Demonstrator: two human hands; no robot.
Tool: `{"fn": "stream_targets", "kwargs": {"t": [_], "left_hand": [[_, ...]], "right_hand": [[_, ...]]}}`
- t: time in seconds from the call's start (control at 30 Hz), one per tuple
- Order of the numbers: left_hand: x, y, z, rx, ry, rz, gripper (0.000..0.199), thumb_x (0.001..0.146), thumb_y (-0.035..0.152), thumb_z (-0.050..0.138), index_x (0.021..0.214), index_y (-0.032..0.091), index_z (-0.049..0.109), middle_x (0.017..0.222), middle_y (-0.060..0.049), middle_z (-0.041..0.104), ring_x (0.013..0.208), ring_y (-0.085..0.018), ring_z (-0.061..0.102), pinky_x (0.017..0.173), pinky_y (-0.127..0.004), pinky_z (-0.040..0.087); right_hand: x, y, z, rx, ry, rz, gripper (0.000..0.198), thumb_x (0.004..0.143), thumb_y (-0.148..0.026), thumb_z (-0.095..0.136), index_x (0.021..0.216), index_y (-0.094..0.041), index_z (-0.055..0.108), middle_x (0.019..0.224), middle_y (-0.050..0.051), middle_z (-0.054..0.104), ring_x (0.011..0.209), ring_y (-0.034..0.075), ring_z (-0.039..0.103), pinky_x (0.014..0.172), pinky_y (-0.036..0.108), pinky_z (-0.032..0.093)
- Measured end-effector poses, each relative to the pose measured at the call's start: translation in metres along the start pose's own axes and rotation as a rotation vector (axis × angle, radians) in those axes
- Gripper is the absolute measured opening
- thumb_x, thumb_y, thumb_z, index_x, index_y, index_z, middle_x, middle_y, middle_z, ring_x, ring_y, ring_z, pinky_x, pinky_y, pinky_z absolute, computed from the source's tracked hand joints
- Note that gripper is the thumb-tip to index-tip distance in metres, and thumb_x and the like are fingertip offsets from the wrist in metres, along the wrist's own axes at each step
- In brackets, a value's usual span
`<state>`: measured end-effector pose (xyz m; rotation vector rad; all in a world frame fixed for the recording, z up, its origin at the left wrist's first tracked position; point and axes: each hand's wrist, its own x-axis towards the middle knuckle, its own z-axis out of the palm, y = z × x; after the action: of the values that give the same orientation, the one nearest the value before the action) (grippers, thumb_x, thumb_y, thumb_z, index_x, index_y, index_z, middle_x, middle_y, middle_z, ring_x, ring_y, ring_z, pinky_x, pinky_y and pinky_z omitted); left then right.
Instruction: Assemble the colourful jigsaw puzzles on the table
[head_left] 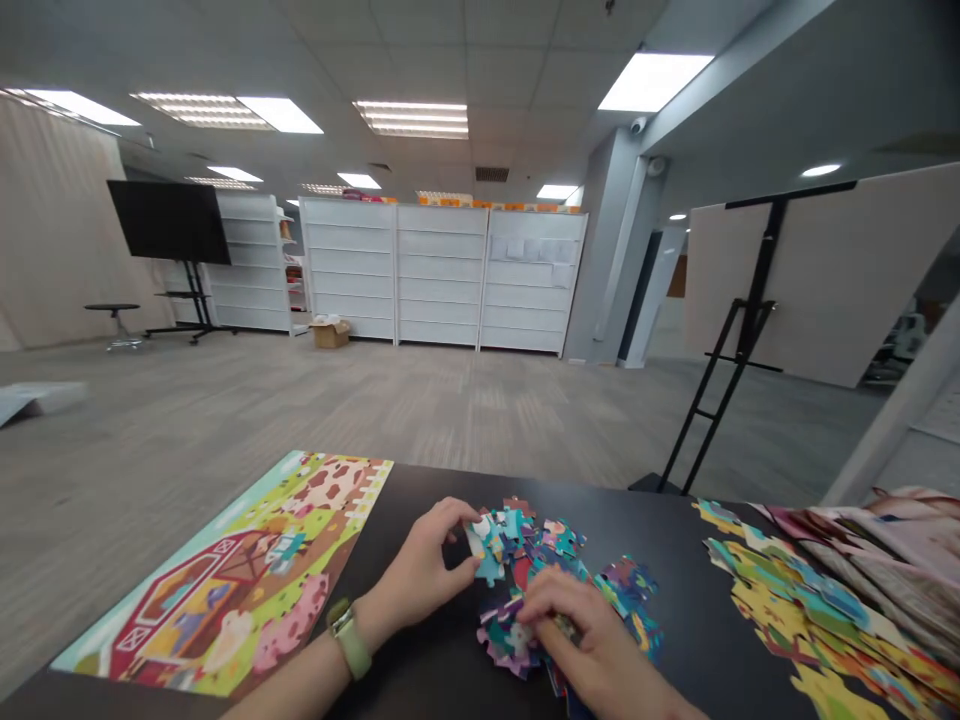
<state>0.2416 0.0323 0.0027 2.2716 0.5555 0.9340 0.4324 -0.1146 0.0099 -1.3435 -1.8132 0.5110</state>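
Loose jigsaw puzzle pieces point(562, 540) lie in a heap on the black table, mostly blue, teal and purple. My left hand point(424, 565), with a watch on a green band point(349, 638) at the wrist, reaches to the heap's left side. Its thumb and fingers are apart, and the fingertips touch a pale teal piece point(491, 560). Over the near part of the heap, my right hand point(589, 640) is curled, with thumb and fingers closed around a puzzle piece point(566, 628) that is mostly hidden. Purple pieces point(510, 640) lie beside its fingertips.
A farm picture sheet point(247, 590) with a red barn lies on the table's left side. More pieces, mostly yellow and green, form a pile point(817, 610) at the right, next to crumpled fabric point(900, 540). A black stand point(720, 390) rises beyond the table.
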Motion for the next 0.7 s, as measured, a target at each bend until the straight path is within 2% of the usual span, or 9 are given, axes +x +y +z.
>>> {"fn": "stream_targets", "kwargs": {"t": [0.1,0.2,0.33,0.43,0.53,0.6,0.7], "left_hand": [[-0.013,-0.002,-0.011,-0.031,0.012,-0.019,0.040,0.075,0.009,0.064,0.112,0.022,0.059,0.111,-0.002,0.063,0.092,-0.018,0.058,0.078,-0.027,0.047],[-0.016,-0.005,-0.019,-0.031,-0.059,-0.039,0.045,0.074,0.012,0.065,0.118,0.023,0.060,0.110,-0.002,0.065,0.089,-0.018,0.058,0.079,-0.028,0.047],[-0.011,-0.007,-0.036,-0.045,-0.238,-0.085,0.047,0.069,0.012,0.069,0.115,0.024,0.064,0.110,0.000,0.066,0.091,-0.018,0.058,0.083,-0.028,0.045],[-0.010,-0.006,-0.048,-0.071,-0.418,-0.127,0.041,0.064,0.018,0.079,0.104,0.023,0.067,0.102,0.001,0.066,0.086,-0.017,0.057,0.077,-0.025,0.045],[-0.015,-0.001,-0.044,-0.090,-0.561,-0.187,0.044,0.055,0.033,0.091,0.092,0.022,0.069,0.086,0.003,0.065,0.075,-0.015,0.056,0.065,-0.022,0.042],[-0.021,0.005,-0.032,-0.143,-0.628,-0.211,0.048,0.050,0.042,0.094,0.084,0.021,0.068,0.075,0.004,0.062,0.067,-0.014,0.056,0.058,-0.021,0.041],[-0.031,0.016,-0.013,-0.311,-0.751,-0.273,0.052,0.050,0.053,0.092,0.081,0.020,0.065,0.066,0.005,0.061,0.059,-0.013,0.059,0.056,-0.021,0.046]], "right_hand": [[0.006,-0.010,0.026,-0.104,-0.125,-0.106,0.024,0.090,-0.010,0.049,0.090,-0.020,0.070,0.093,0.005,0.069,0.086,0.016,0.065,0.077,0.025,0.050],[0.009,-0.006,0.033,-0.217,-0.193,-0.147,0.024,0.086,-0.007,0.052,0.092,-0.021,0.071,0.096,0.006,0.068,0.090,0.017,0.065,0.079,0.026,0.050],[0.002,0.011,0.011,-0.302,-0.173,-0.181,0.025,0.092,-0.009,0.049,0.099,-0.022,0.068,0.098,0.007,0.068,0.094,0.020,0.064,0.082,0.031,0.051],[-0.010,0.018,-0.009,-0.327,-0.089,-0.199,0.022,0.097,-0.012,0.048,0.101,-0.024,0.066,0.095,0.006,0.068,0.093,0.020,0.063,0.085,0.034,0.050],[-0.020,0.016,-0.015,-0.280,-0.014,-0.134,0.015,0.098,-0.019,0.054,0.099,-0.025,0.067,0.088,0.003,0.070,0.087,0.019,0.065,0.086,0.034,0.049],[-0.022,0.012,-0.014,-0.213,0.034,-0.033,0.013,0.097,-0.024,0.057,0.093,-0.024,0.070,0.085,0.002,0.071,0.083,0.018,0.066,0.082,0.032,0.050],[-0.020,0.007,-0.014,-0.105,0.088,0.105,0.017,0.094,-0.030,0.062,0.082,-0.023,0.072,0.082,0.002,0.073,0.080,0.018,0.067,0.078,0.030,0.050]]}}
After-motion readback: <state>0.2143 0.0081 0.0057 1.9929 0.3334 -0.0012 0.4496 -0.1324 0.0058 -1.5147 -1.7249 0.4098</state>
